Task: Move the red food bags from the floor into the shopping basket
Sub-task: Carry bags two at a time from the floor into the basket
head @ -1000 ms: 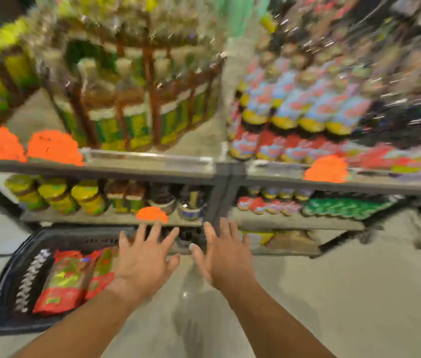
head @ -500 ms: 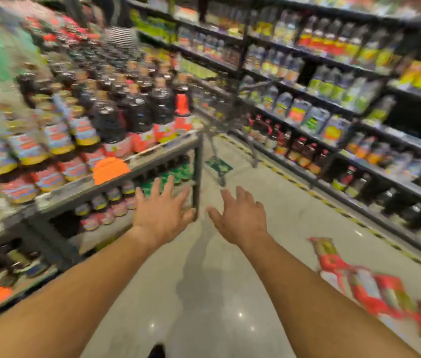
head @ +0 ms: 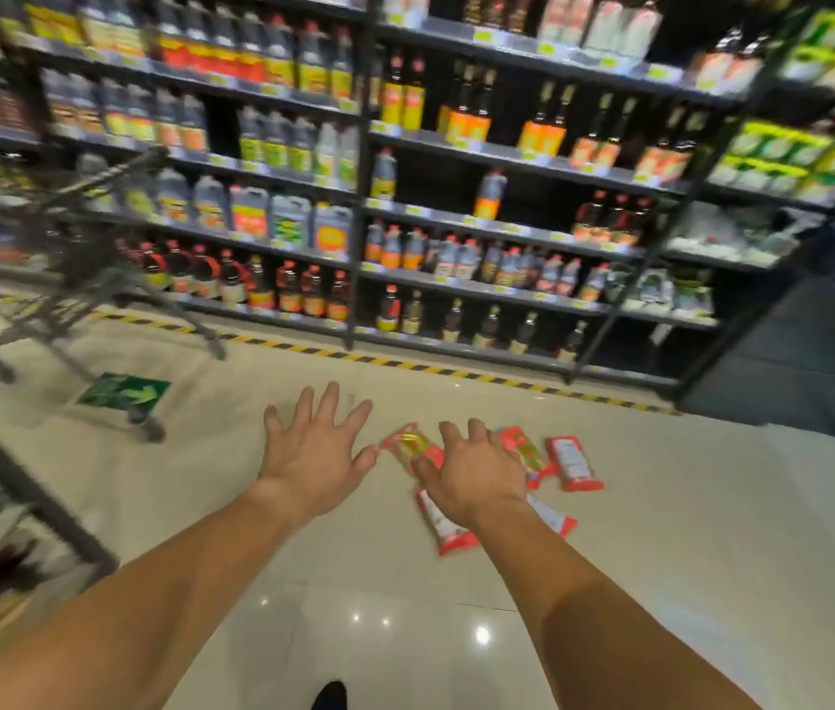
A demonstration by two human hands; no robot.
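Empty hands over red food bags on a store aisle floor.

Both the left hand [head: 314,456] and right hand [head: 474,476] are spread, fingers apart, holding nothing; half a second ago the red food bags [head: 573,463] lay off to the right, now five sit under and just beyond the right hand, before the bottle shelves [head: 482,217]; one shopping cart [head: 82,279] far left of the bags.

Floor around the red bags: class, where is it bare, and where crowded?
Bare: glossy tiles between the forearms, and right of the red bags toward the dark cabinet. Crowded: under the right hand, where bags cluster; left, the trolley by the striped tape.
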